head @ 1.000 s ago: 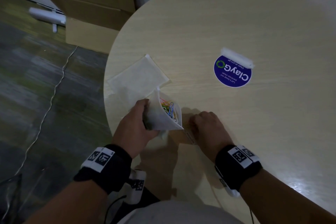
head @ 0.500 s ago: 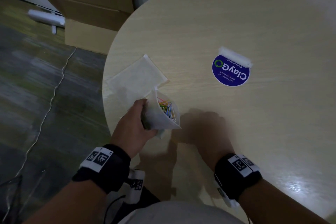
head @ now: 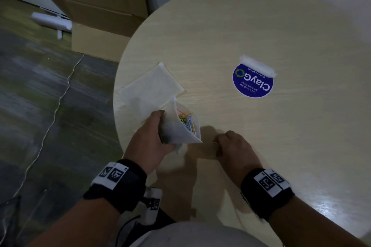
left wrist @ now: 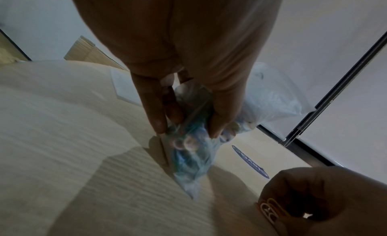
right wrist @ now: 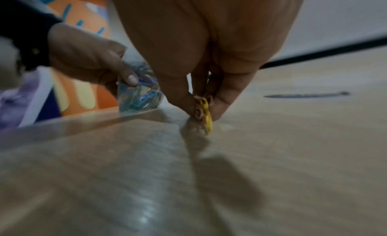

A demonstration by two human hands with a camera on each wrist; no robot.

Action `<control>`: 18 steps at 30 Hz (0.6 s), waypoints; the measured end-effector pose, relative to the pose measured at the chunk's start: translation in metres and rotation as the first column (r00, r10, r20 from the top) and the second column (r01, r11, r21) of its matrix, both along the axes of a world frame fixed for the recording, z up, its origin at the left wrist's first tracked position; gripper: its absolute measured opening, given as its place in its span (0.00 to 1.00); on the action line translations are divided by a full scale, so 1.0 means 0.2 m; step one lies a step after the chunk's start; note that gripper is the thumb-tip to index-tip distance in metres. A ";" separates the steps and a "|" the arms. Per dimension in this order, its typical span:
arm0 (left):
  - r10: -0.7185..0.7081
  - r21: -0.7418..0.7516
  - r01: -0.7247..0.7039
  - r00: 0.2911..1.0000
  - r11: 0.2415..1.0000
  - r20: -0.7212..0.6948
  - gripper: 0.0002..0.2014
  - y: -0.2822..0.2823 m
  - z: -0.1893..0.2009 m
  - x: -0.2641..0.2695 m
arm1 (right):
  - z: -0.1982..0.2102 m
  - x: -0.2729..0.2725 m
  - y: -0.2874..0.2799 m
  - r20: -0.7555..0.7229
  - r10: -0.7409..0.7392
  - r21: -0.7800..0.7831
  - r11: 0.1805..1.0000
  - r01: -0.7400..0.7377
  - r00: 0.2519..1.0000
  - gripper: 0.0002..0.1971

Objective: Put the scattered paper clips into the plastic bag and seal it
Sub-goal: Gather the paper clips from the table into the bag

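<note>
Round table (head: 261,146), blue sticker (head: 253,81), spare bags (head: 149,88), cardboard box (head: 96,6)

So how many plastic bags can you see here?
2. The held bag, with coloured paper clips inside, is gripped by the left hand at the table's near edge; the flat bag lies on the table just beyond. More may hide beneath it.

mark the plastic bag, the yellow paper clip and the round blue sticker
plastic bag (head: 176,126): head view, on its clear side wall.
yellow paper clip (right wrist: 206,114): right wrist view, on its wire below the pinching fingertips.
round blue sticker (head: 253,82): head view, on its printed middle.
</note>
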State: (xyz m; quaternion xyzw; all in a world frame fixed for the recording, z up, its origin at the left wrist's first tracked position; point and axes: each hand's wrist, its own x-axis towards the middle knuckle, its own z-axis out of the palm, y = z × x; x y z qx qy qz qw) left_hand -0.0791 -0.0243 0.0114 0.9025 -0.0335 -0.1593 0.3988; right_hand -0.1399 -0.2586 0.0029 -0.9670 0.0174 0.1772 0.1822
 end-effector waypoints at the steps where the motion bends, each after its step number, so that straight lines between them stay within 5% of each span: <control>1: -0.002 -0.003 0.002 1.000 1.000 -0.002 0.43 -0.01 0.01 0.00 | 0.01 0.00 -0.01 -0.015 -0.045 0.041 0.998 0.045 0.999 0.05; 12: -0.059 0.010 0.060 0.998 0.998 -0.022 0.40 -0.09 0.06 -0.03 | 0.04 -0.06 -0.10 -0.080 -0.174 0.163 0.969 0.185 0.982 0.05; 18: -0.078 0.051 0.081 0.996 0.995 -0.051 0.42 -0.11 0.04 -0.04 | 0.33 0.11 -0.10 0.077 -0.396 0.437 0.838 0.325 0.915 0.05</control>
